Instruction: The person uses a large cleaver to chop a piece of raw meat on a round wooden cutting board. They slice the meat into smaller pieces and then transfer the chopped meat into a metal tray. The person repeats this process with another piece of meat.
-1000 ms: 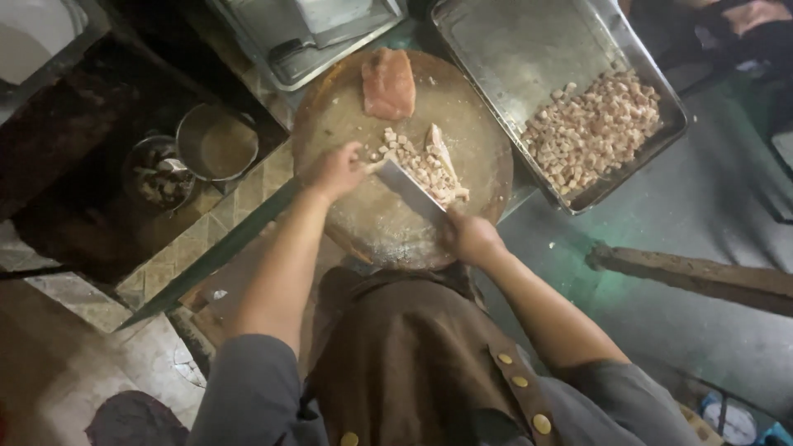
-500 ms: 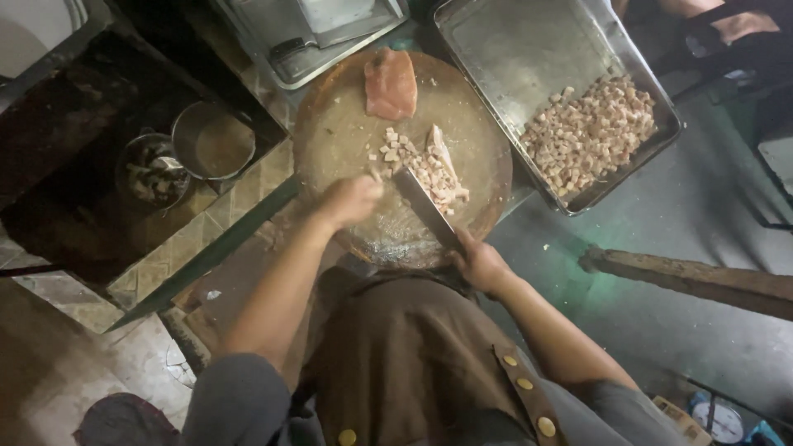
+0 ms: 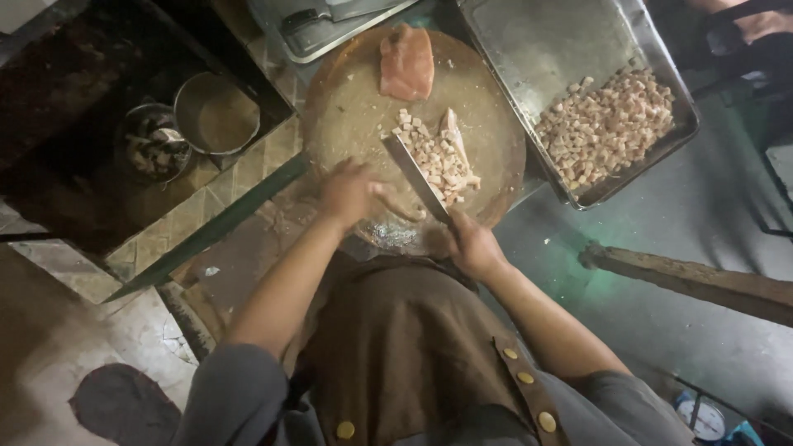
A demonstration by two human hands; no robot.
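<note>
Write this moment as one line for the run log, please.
right hand: holds knife | left hand: on round board | diced meat beside blade | tray: meat cubes

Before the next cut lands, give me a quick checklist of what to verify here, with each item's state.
1. Right hand grips the cleaver handle: ok.
2. Left hand clear of the blade edge: cannot tell, its fingers lie close beside it.
3. Diced meat gathered on the round chopping board: ok.
4. Uncut meat slab lies apart from the blade: ok.
5. Metal tray of cubes has bare space: ok.
</note>
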